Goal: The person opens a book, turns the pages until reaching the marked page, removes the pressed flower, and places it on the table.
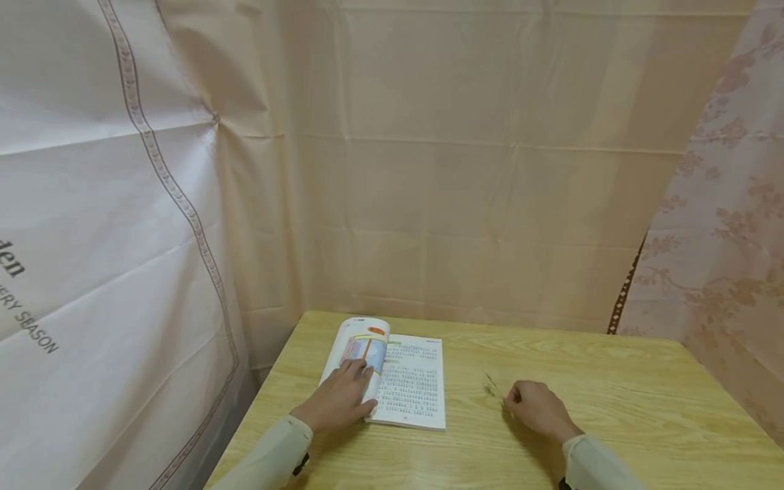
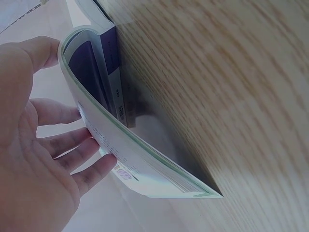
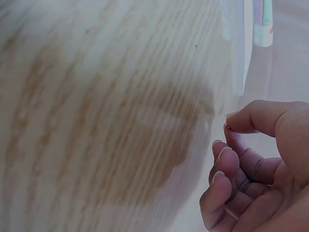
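An open book (image 1: 410, 384) lies on the wooden table, its left-hand pages bowed up and showing a colourful picture. My left hand (image 1: 339, 398) rests on those pages with fingers spread. In the left wrist view, the fingertips (image 2: 104, 162) touch the curved page (image 2: 140, 159), and the thumb lies by its bend. To the right of the book, my right hand (image 1: 539, 406) pinches the end of a small, thin dried sprig (image 1: 491, 386) between thumb and forefinger. The right wrist view shows those two tips (image 3: 228, 121) together, the other fingers curled below.
The wood-grain table (image 1: 612, 395) reaches back to a beige hanging cloth (image 1: 465, 170). A pale printed sheet (image 1: 122, 272) hangs on the left, and a flowered one (image 1: 723, 238) on the right. The table's left edge runs close by the left forearm.
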`<state>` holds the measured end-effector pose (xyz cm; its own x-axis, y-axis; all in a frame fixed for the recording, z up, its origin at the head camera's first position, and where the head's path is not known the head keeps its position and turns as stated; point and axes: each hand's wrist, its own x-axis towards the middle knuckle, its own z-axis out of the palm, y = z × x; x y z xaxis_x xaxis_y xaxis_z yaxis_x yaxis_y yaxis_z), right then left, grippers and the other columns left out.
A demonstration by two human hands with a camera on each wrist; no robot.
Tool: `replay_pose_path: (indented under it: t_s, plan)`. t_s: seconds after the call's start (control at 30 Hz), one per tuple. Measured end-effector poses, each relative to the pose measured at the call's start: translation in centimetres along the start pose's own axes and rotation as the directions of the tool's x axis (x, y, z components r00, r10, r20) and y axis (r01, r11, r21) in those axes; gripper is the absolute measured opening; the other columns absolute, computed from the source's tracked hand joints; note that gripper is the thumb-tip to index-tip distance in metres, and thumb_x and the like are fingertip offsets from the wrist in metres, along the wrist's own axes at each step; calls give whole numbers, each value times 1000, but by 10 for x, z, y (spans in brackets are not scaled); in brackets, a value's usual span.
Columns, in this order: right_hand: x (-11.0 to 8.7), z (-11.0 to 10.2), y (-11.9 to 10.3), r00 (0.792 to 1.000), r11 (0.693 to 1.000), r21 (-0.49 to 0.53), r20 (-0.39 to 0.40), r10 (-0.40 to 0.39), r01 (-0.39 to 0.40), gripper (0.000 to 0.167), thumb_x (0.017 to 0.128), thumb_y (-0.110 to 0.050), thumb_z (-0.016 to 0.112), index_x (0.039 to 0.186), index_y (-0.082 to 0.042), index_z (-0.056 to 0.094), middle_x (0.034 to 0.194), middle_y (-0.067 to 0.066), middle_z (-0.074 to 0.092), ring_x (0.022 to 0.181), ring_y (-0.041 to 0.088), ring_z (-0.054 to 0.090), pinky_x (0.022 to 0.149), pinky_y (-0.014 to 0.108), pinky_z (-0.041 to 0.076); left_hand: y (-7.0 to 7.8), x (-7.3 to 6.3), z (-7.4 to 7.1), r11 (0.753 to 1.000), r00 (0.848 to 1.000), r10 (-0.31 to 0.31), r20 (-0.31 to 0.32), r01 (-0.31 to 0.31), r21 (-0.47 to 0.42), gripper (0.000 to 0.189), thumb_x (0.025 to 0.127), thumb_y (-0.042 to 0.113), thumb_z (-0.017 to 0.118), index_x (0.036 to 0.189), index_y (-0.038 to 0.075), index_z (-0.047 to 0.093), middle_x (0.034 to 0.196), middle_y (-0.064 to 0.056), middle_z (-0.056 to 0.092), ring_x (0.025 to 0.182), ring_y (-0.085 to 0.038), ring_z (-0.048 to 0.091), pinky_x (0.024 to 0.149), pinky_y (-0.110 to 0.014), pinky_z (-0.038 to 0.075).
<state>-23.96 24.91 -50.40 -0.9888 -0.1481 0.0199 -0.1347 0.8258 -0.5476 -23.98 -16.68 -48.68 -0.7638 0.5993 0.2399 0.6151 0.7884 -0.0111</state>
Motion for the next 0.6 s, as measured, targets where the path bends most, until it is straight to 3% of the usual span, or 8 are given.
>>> replay_pose_path:
  t_s: [0.6]
  plan:
    - [-4,8,5,1000,1000,14,-4,-26,26,15,92,-6,62,79,-12,62,69,-2,54,60,17,47,54,30,38,1,0,-1,1000,1000,-10,0,10,5,59,100,39,64,138,-6,59,139,-23,54,127,-37,52,102,-50,49]
